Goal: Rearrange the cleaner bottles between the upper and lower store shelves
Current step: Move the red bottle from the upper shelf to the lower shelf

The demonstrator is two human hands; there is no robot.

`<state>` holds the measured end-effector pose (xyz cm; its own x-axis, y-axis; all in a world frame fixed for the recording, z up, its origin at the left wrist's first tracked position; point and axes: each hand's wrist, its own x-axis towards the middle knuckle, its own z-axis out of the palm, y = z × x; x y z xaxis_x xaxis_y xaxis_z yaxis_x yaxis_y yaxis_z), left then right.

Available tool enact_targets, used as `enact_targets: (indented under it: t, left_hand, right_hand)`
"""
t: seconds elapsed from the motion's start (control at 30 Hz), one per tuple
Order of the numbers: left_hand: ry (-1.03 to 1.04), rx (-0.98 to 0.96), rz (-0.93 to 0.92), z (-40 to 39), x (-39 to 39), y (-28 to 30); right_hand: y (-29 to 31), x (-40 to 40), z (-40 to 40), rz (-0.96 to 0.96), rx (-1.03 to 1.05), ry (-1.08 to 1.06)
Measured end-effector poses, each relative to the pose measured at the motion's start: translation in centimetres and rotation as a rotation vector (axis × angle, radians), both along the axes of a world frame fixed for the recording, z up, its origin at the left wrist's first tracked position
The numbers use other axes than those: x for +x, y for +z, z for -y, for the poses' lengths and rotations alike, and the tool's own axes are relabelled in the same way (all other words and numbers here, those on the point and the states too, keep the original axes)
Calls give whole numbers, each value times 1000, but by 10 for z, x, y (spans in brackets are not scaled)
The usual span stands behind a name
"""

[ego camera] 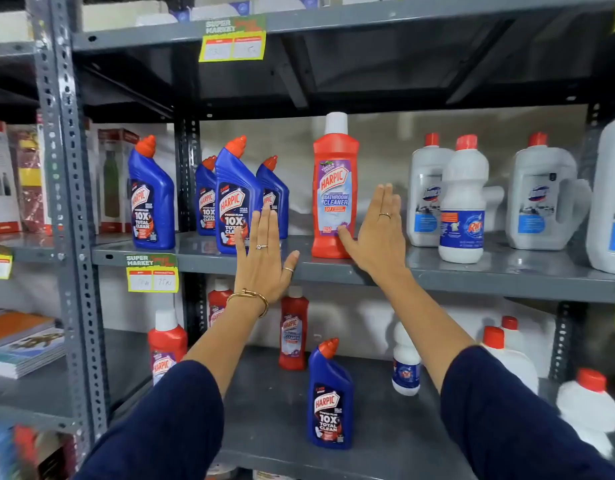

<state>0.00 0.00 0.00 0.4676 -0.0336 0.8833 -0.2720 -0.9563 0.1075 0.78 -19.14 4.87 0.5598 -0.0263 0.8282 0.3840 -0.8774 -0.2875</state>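
A red Harpic bathroom cleaner bottle (334, 188) stands upright on the upper shelf (472, 275). My right hand (378, 233) is flat and open just right of it, the thumb touching its base. My left hand (264, 258) is open with fingers straight, in front of a blue Harpic bottle (235, 195) on the same shelf. More blue bottles (152, 199) stand to the left. On the lower shelf (385, 427) stand one blue Harpic bottle (330, 396) and red cleaner bottles (293, 330).
White bleach bottles (461, 202) and large white jugs (541, 199) fill the right of the upper shelf. Smaller white bottles (588, 407) stand at the lower right. A grey upright post (67, 209) divides off a left bay holding boxes and notebooks (22, 344).
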Motion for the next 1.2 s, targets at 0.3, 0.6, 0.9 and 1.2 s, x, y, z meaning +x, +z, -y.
enact_targets:
  t: [0.3,0.6,0.9,1.2]
  left_hand:
    - [-20,32,-115,-27,19,-22]
    - [-41,17,-31,-29,33,-31]
    - [-39,32,-58,-28,27,-30]
    - [-6,74,-143,-30,15,-24]
  right_hand:
    - [11,32,-44,-54,146,57]
    - [14,49,-62,-24,311,-9]
    - [14,37,-52,-35,317,1]
    - [15,-8,-23,18,305,-31]
